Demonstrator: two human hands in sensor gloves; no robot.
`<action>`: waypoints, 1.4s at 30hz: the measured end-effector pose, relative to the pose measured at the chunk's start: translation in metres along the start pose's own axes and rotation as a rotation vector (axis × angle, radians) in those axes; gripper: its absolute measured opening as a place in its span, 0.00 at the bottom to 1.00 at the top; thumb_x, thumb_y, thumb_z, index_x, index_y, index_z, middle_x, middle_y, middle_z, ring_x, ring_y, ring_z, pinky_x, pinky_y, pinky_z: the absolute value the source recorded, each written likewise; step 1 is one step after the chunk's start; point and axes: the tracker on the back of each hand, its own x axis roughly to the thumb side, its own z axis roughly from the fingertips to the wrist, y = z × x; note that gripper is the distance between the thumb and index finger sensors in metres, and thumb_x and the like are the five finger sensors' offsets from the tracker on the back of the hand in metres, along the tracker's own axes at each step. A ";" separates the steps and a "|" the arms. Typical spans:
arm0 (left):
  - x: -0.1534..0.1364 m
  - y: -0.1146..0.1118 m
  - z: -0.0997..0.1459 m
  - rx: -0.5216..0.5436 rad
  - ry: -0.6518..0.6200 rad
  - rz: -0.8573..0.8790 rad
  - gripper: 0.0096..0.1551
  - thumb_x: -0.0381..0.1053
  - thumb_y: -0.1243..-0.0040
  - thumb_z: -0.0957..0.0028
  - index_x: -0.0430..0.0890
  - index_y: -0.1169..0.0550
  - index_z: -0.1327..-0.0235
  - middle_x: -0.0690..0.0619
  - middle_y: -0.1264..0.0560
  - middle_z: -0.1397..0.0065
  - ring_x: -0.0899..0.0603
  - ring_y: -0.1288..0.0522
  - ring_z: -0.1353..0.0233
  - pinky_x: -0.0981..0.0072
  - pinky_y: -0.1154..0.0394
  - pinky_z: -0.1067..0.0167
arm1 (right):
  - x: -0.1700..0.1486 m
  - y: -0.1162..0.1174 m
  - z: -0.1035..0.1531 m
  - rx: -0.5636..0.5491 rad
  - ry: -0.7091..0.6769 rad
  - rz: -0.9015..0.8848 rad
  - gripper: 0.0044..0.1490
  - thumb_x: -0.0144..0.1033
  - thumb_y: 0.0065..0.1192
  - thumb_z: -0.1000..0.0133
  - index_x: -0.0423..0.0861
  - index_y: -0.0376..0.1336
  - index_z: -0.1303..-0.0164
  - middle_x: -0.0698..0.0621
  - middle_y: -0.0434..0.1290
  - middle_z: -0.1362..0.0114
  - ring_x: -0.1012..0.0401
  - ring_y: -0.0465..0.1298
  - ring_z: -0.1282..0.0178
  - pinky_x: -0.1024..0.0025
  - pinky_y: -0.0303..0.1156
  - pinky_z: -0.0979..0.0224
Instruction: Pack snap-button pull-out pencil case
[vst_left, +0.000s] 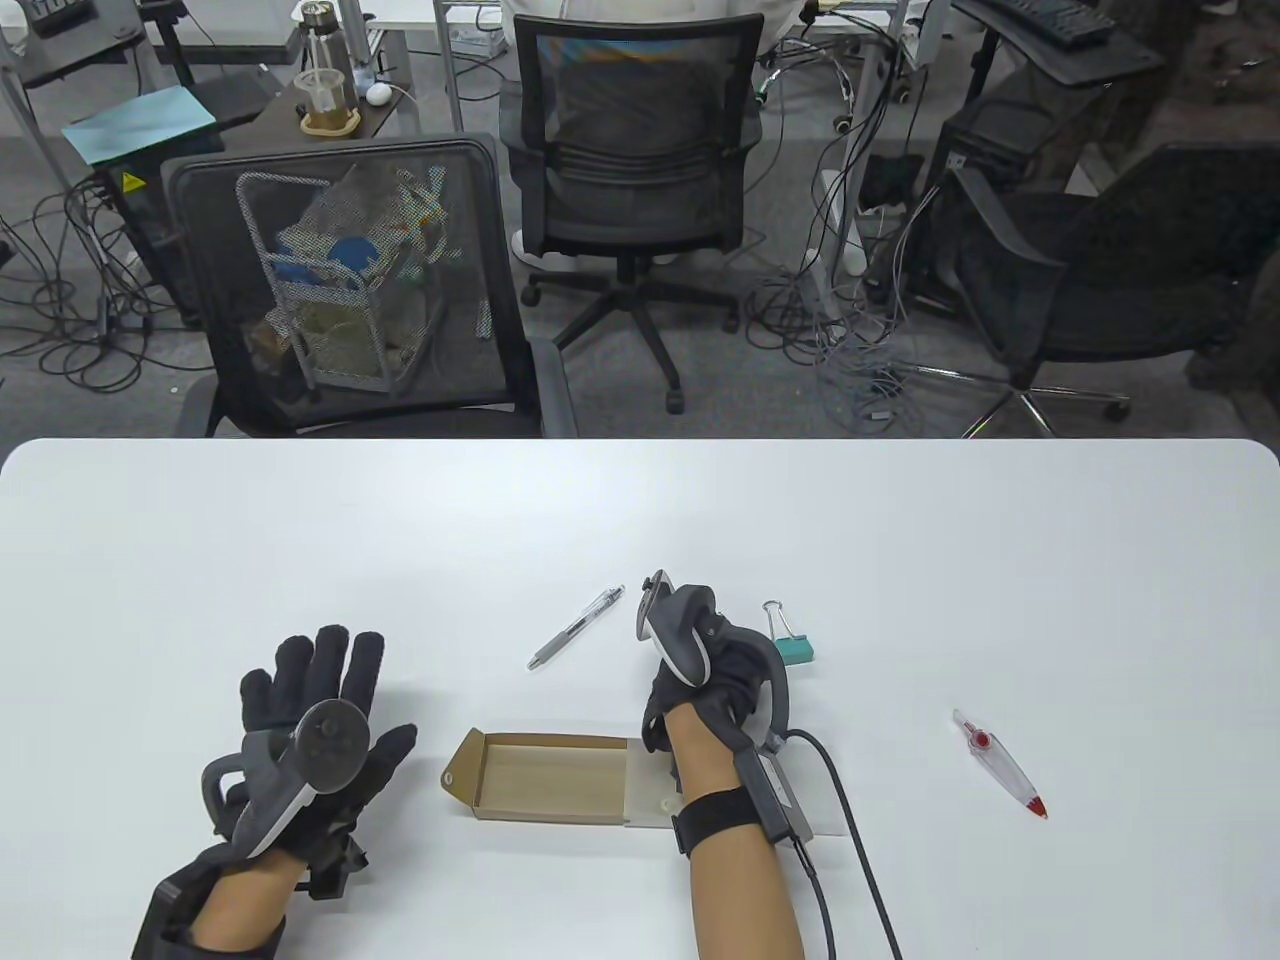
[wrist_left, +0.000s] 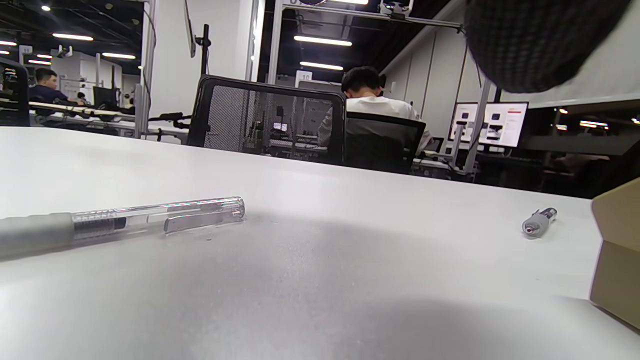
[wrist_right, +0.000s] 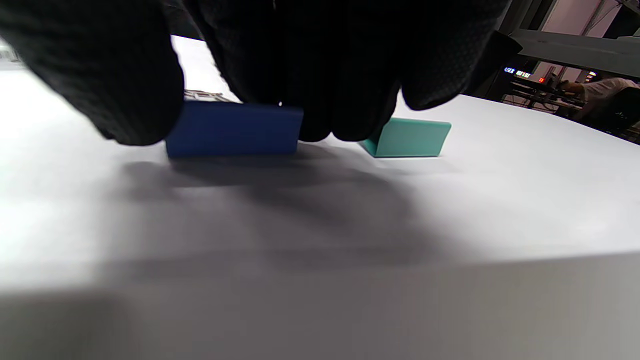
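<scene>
Left hand (vst_left: 310, 740) flat, fingers spread, idle; pull-out tray (vst_left: 545, 778) open, nothing in it.
Right hand (vst_left: 705, 670) fingers close on blue clip (wrist_right: 234, 129); teal clip (vst_left: 792, 648), grey pen (vst_left: 577, 628), red-tipped pen (vst_left: 1000, 766) unpacked.

One high camera, two low wrist cameras.

The table view looks down from above the near edge of the bench (vst_left: 900, 520), with office chairs across the upper frame. The left wrist view sits just above the bench surface, facing level across it past a clear pen (wrist_left: 125, 220) at left. The right wrist view is as low and very near, fingers (wrist_right: 300, 60) filling its top, a teal clip (wrist_right: 407, 137) that the table view shares (vst_left: 795, 652).
</scene>
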 end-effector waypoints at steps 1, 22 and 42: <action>0.000 0.000 0.000 -0.001 0.000 0.000 0.60 0.74 0.37 0.64 0.70 0.54 0.21 0.61 0.57 0.11 0.40 0.59 0.09 0.33 0.61 0.17 | 0.000 0.000 -0.001 -0.007 -0.007 -0.003 0.45 0.65 0.69 0.58 0.60 0.64 0.30 0.59 0.75 0.26 0.56 0.76 0.30 0.54 0.70 0.25; -0.004 0.000 -0.001 -0.006 0.026 -0.015 0.60 0.73 0.37 0.64 0.70 0.54 0.21 0.61 0.57 0.11 0.40 0.59 0.08 0.33 0.62 0.17 | -0.042 -0.004 0.094 -0.281 -0.853 -0.295 0.43 0.63 0.64 0.55 0.64 0.61 0.27 0.61 0.67 0.20 0.56 0.69 0.22 0.54 0.67 0.21; 0.080 0.013 0.038 0.013 -0.341 -0.002 0.47 0.71 0.36 0.62 0.68 0.35 0.24 0.65 0.38 0.15 0.41 0.44 0.10 0.32 0.56 0.18 | -0.037 0.011 0.122 -0.325 -1.017 -0.202 0.43 0.61 0.67 0.57 0.64 0.62 0.29 0.62 0.68 0.20 0.57 0.71 0.22 0.54 0.68 0.22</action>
